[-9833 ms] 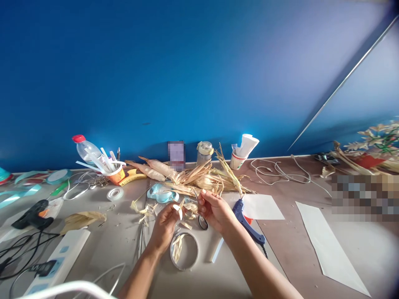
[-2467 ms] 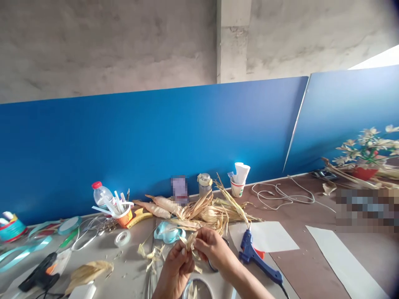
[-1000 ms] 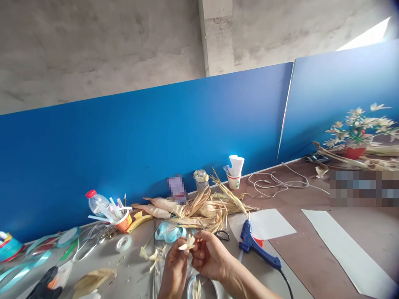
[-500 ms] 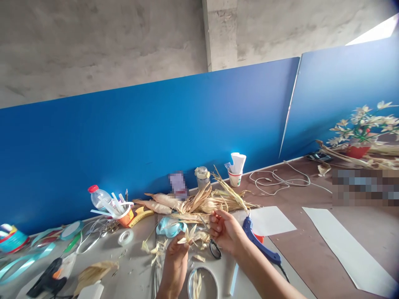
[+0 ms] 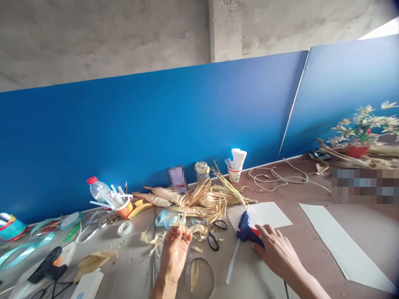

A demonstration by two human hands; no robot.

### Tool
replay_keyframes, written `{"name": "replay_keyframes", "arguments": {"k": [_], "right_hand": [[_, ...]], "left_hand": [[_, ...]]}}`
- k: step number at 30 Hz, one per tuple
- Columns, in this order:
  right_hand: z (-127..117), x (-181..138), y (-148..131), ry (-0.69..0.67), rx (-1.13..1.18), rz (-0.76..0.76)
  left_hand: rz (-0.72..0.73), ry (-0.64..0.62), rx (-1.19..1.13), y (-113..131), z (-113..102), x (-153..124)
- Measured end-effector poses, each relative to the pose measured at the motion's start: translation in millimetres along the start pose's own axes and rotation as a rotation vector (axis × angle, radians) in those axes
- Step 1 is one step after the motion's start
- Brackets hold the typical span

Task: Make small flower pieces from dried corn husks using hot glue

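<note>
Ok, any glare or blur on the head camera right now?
Head view: glare bleaches the paper roll in the cup; also head view, the blue board pales rightward, the husk piece in the left hand looks soft in detail, and blocky pixels hide a patch at the right edge.

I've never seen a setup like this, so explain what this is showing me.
There's no machine here, just a person's two bare hands. One camera, worn on that person's head, looks forward and down at them. The left hand pinches a small pale husk piece. The right hand is at the handle of a blue glue gun; whether it grips it is unclear. On the table between the hands lie scissors, with a heap of dried husks behind them and a long white sheet off to the right.
</note>
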State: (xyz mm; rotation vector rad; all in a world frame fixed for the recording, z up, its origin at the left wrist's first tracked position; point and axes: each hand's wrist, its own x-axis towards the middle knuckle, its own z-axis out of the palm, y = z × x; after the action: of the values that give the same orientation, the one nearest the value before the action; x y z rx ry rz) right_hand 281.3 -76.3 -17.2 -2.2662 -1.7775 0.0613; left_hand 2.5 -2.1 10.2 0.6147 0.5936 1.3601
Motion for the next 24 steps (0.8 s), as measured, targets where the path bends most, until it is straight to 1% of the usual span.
{"name": "replay_keyframes", "arguments": {"k": [5,8,10,12,14,15,17,18,20,22,23,24], "right_hand": [[0,7,-7,-0.037,-0.022,-0.022],[-1,10,-10,-0.050,-0.014,-0.048],[-2,10,-10,-0.069,0.022,-0.068],[-4,9,-9,-0.072,0.099,-0.042],[-9,7,-8,-0.033,0.242,-0.012],[-14,5,-8,-0.009,0.346,-0.021],[-26,0,-13,-0.007,0.620,-0.096],[-34,-3,-18,-0.055,0.774,-0.148],[-48,-8,-33,-0.198,1.044,-0.205],[-60,-12,-52,-0.315,1.164,-0.242],[-64,-13,-62,-0.334,1.190,-0.300],[-66,-13,-72,-0.323,1.197,-0.373]], "left_hand": [[-0.029,-0.038,-0.106,3,3,0],[-0.043,-0.039,-0.151,4,3,0],[-0.050,-0.035,-0.174,5,2,1],[-0.054,-0.032,-0.200,5,1,1],[-0.064,-0.031,-0.219,6,1,1],[-0.070,-0.031,-0.223,6,2,0],[-0.084,-0.033,-0.220,7,3,-1],[-0.090,-0.032,-0.216,8,4,-1],[-0.099,-0.025,-0.212,8,6,-2],[-0.105,-0.010,-0.215,9,7,-2],[-0.104,-0.004,-0.216,9,7,-1],[-0.103,0.001,-0.216,9,6,-1]]}}
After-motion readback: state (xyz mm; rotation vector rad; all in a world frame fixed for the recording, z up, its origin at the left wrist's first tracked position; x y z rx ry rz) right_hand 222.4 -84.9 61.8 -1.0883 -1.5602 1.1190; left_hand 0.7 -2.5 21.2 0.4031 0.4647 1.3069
